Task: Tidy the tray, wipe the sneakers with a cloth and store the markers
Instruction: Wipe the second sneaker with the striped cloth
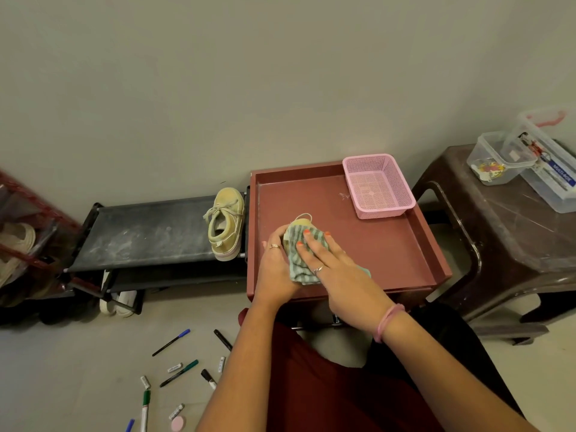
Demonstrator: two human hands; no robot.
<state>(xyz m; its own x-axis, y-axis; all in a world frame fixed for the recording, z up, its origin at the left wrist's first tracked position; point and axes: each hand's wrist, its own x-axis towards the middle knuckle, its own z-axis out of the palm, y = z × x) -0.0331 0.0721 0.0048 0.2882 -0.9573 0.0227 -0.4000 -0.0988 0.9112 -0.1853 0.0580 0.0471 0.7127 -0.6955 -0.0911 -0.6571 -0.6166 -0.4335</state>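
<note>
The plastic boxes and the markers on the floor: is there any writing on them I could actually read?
"MULTI-LOCK", or close to it, in white on the blue label of the long clear box; it is blurred.
Print on the markers on the floor: too small to read.
Pink basket and sneakers: no writing visible.

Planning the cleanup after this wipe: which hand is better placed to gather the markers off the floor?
Probably the left hand: the markers lie on the floor on that side. The right hand presses the cloth over the sneaker, farther from them.
</note>
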